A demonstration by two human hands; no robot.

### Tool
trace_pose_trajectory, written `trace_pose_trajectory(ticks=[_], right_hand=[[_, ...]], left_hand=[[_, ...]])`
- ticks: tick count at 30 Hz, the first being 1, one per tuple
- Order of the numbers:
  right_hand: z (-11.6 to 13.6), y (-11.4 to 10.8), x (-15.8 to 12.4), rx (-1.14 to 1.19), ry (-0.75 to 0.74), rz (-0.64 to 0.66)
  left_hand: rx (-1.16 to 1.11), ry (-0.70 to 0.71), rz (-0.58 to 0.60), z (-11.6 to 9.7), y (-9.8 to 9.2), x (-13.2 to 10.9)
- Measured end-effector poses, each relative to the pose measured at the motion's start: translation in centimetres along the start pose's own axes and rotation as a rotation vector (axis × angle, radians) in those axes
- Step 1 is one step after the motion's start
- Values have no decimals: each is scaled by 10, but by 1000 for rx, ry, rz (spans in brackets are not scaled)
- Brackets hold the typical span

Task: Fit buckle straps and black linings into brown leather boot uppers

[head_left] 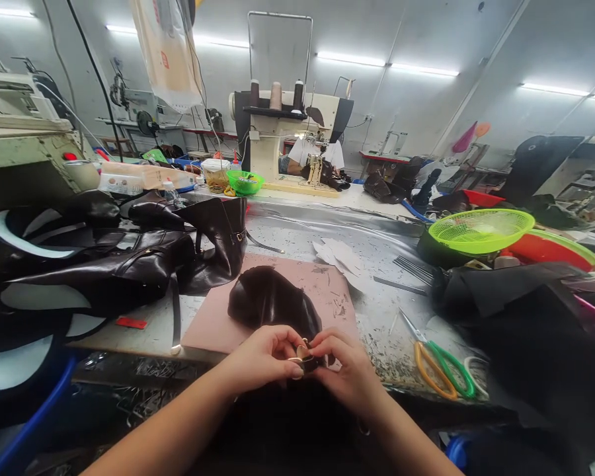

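Note:
A glossy dark brown leather boot upper [268, 297] lies bunched on a pink board [208, 327], its near end running toward me. At that end my left hand [270, 354] pinches a small strap end with a pale underside and a metallic glint, perhaps a buckle. My right hand [344, 367] meets it from the other side, thumb and fingers closed on the same strap and the leather edge. The fingertips hide most of the small part between them. More dark leather boot uppers [143, 264] are heaped to the left, one with a small buckle on its side.
Scissors [441, 370] with orange and green handles lie at the right. Paper scraps [337, 254] and thin dark strips [401, 284] are beyond the board. A green mesh basket [480, 231] and black material [520, 324] sit at the right; a sewing machine [265, 149] stands behind.

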State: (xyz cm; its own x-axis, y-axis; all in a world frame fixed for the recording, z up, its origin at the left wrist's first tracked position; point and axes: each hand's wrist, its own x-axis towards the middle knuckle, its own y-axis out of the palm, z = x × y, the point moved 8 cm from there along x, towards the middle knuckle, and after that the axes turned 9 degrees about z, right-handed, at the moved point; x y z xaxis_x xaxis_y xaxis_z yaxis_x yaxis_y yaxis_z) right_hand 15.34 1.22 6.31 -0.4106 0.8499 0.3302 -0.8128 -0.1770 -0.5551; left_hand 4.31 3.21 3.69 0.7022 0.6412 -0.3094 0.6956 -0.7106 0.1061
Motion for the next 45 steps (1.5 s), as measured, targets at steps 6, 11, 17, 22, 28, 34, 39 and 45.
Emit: trace_pose_trajectory(ticks=[6,11,17,22,28,34,39,45], right_hand=[[7,7,10,53,172,332],[6,-1,20,93,211,276],[10,5,27,357,135,437],[19,2,39,121,122,312],[11,7,39,153,172,184],[6,5,34,34,238,78],[13,6,25,87,242,190],[-1,9,8,96,409,239]], left_hand=[[106,70,-7,-9,6,-3],[154,82,-26,-8,2,-4],[227,59,-8,-9,-1,-4],[267,84,34,-12,0,-2],[222,105,42,-12,1,-5],[53,47,67,0,-3,-3],[12,52,-28,5,-6,-3],[148,161,-207,0,-8,-8]])
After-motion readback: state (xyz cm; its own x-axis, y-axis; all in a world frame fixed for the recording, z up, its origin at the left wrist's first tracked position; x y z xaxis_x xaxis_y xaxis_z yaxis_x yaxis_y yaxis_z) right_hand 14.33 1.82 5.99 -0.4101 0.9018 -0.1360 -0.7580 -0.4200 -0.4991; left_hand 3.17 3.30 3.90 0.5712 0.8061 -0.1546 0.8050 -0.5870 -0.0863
